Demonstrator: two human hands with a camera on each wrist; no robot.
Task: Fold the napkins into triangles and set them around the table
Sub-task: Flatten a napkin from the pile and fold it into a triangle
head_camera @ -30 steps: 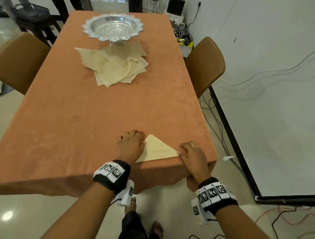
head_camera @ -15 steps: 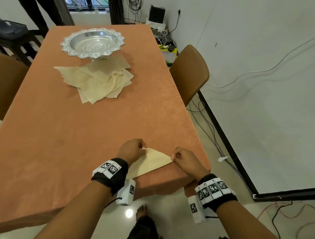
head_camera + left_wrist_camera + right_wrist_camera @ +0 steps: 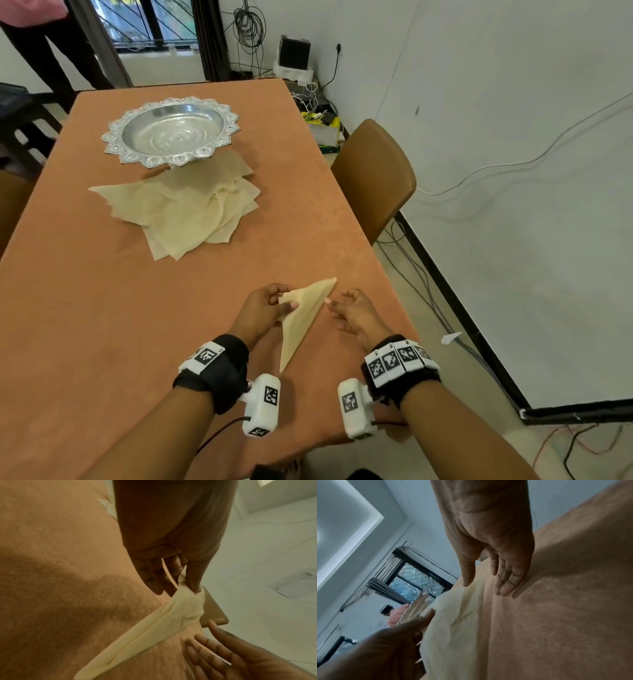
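A cream napkin folded into a triangle (image 3: 305, 318) (image 3: 163, 626) (image 3: 457, 622) hangs tilted just above the orange tablecloth near the front right corner. My left hand (image 3: 274, 301) (image 3: 185, 585) pinches its upper corner between thumb and fingers. Just right of the napkin is my right hand (image 3: 346, 305) (image 3: 485, 588), fingers straight and spread and holding nothing. Its fingertips sit at the napkin's long edge; contact is unclear. A loose pile of unfolded cream napkins (image 3: 191, 212) lies mid-table.
An ornate silver bowl (image 3: 171, 132) stands on a foot behind the pile. The table (image 3: 85, 308) has a brown chair (image 3: 376, 178) at its right side. Cables run over the floor at the right wall. A person (image 3: 34, 20) stands at the far left corner.
The folded napkin lay flat at the front edge under both hands. My left hand has lifted and turned it, my right hand has let go, and the head view has tilted up.
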